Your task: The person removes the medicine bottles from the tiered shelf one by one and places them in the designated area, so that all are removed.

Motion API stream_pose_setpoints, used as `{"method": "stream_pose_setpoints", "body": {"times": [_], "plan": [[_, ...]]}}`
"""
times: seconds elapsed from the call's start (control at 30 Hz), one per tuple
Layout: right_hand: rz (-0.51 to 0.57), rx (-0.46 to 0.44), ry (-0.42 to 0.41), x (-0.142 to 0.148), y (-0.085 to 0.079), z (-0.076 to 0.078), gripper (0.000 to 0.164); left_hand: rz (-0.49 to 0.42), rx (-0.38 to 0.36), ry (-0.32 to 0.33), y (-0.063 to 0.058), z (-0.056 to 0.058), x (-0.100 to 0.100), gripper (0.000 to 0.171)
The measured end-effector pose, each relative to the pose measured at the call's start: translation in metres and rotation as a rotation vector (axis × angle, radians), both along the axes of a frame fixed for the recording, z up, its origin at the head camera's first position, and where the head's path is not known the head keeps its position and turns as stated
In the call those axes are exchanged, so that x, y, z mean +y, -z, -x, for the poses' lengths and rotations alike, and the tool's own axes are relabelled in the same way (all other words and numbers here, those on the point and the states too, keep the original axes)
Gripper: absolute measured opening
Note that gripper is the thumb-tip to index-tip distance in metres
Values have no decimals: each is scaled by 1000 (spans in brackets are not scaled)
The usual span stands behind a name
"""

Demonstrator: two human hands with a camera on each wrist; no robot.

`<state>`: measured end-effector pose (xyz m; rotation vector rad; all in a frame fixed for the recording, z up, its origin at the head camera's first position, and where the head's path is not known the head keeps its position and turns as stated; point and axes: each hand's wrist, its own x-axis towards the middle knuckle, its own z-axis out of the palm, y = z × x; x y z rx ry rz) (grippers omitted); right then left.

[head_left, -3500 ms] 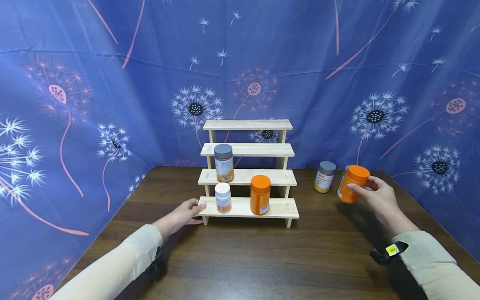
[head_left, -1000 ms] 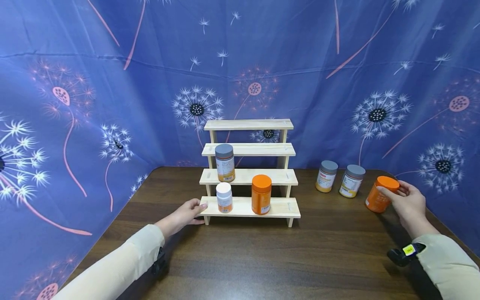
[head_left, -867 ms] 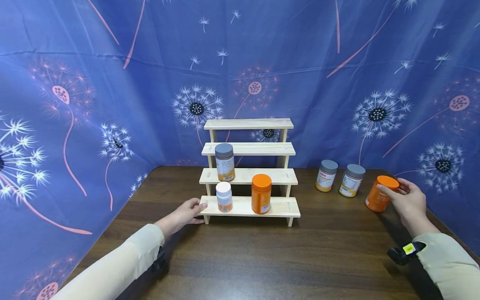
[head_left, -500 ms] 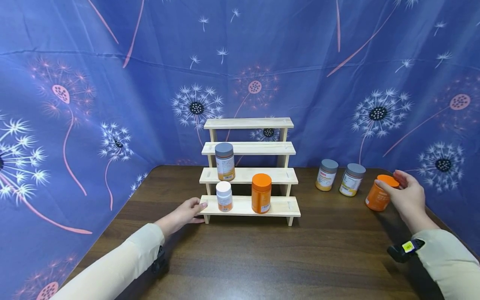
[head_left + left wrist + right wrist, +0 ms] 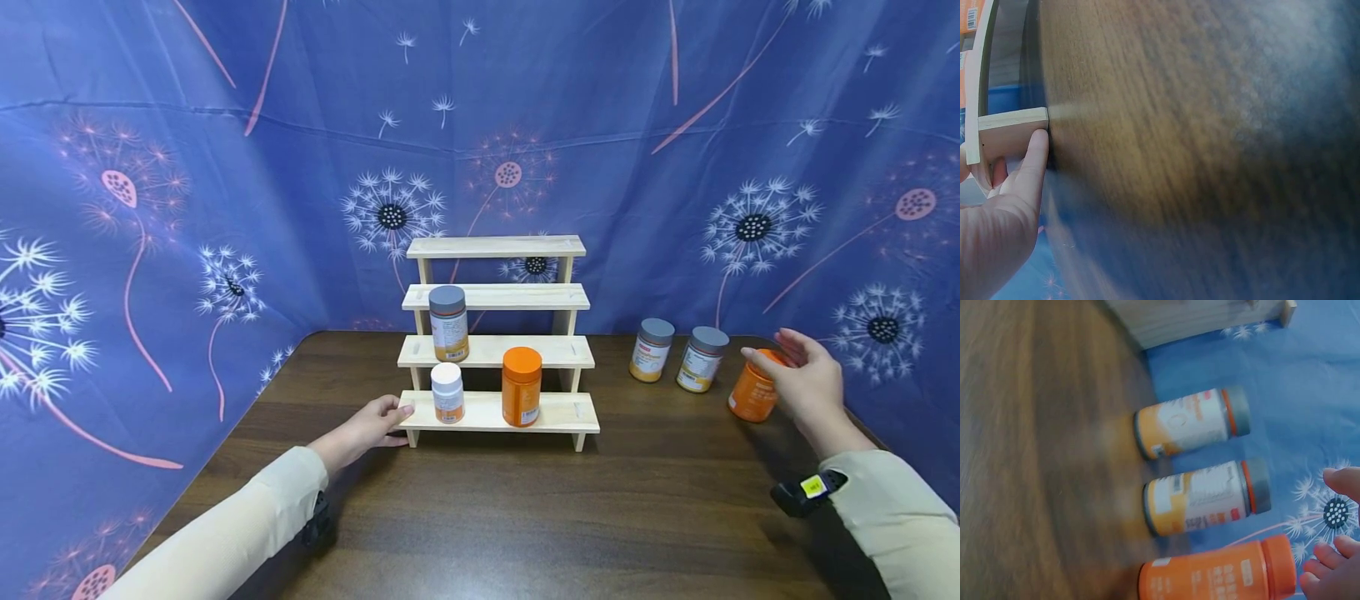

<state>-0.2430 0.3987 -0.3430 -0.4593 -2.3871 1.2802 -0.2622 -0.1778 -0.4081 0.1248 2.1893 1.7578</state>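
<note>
On the brown table stands a four-step wooden shelf (image 5: 491,410). My left hand (image 5: 366,429) grips the left end of its lowest step, thumb on top; in the left wrist view a finger (image 5: 1036,150) lies against the step's leg. At the far right an orange jar (image 5: 752,393) with an orange lid stands upright. Just above it is my right hand (image 5: 813,387), its thumb and fingers spread. The right wrist view shows those fingers apart from the orange jar's lid (image 5: 1280,565), holding nothing.
Two grey-lidded jars, one (image 5: 650,354) nearer the shelf and another (image 5: 701,362), stand left of the orange jar. The shelf bears a grey-lidded jar (image 5: 449,329), a small white-capped bottle (image 5: 447,396) and an orange jar (image 5: 521,392). A blue dandelion cloth (image 5: 600,200) hangs behind.
My right hand carried the orange jar rightward and set it on the table beside the grey-lidded jars. It has since let go and risen slightly. My left hand stays on the shelf.
</note>
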Motion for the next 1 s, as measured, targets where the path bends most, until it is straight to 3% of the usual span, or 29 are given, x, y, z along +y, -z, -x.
{"method": "stream_pose_setpoints", "body": {"times": [0.2,0.5,0.73,0.87,1.0], "plan": [[75,3,-35,-9,-7,0,86,1,-1,0,0,0,-1,34],[254,153,-181,-22,-16,3,76,-3,-2,-11,1,2,-1,31],[208,116,-224,-32,-27,6,76,12,0,-8,0,2,-2,30],[253,106,-245,-41,-35,9,77,0,1,-1,0,3,-2,30],[226,84,-247,-50,-42,12,75,-4,-8,-10,1,3,-1,31]]}}
